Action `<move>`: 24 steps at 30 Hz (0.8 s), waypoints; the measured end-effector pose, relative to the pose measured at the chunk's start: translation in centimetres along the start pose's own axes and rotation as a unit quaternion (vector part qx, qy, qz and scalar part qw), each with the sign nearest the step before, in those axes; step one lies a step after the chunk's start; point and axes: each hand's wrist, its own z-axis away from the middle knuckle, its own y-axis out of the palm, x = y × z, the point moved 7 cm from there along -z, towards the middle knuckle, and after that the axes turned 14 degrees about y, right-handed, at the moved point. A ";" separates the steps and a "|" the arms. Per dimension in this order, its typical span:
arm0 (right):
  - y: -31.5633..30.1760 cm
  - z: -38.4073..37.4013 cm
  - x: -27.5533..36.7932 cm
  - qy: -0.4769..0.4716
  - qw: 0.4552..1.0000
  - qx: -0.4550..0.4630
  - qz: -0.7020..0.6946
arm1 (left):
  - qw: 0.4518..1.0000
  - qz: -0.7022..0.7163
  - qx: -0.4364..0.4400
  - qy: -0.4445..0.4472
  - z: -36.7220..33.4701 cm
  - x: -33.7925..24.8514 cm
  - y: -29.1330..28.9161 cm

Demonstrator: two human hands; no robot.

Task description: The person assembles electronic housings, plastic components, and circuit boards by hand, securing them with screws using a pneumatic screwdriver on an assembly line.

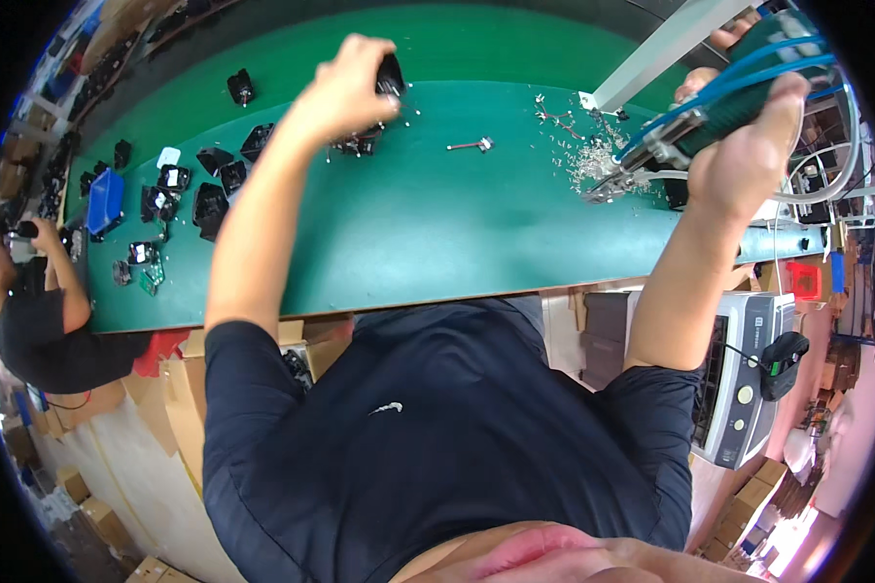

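Observation:
My left hand (355,92) is raised over the green table (408,214), closed around the edge of a black plastic housing (390,76). Below it lie red wires and small dark parts (358,143), partly behind my wrist. On the right, my right hand (744,165) grips a screwdriver-like power tool (715,121) with a dark body; it is blurred. The tool's metal tip (617,180) reaches a scattered heap of small silver screws (593,160). Between my hands, a short red lead with a white connector (472,146) rests on the table.
Black housings (209,209), a blue bin (105,202) and green circuit boards (152,280) sit at the left. Blue hoses (749,73) run by the tool, near a pale metal post (651,58). Another person (44,301) works at far left. A grey-white machine (744,389) stands right of me.

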 end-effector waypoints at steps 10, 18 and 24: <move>-0.9 7.1 0.5 -0.300 0.904 -0.168 0.254 | 0.960 -0.179 0.151 -0.155 -2.2 13.8 0.7; 10.1 10.8 -18.1 -0.060 0.878 0.241 0.410 | 0.987 -0.126 0.069 -0.079 9.9 8.2 -9.9; 11.9 11.5 -22.8 -0.032 0.874 0.241 0.420 | 0.934 -0.235 0.061 -0.260 14.9 8.9 -7.5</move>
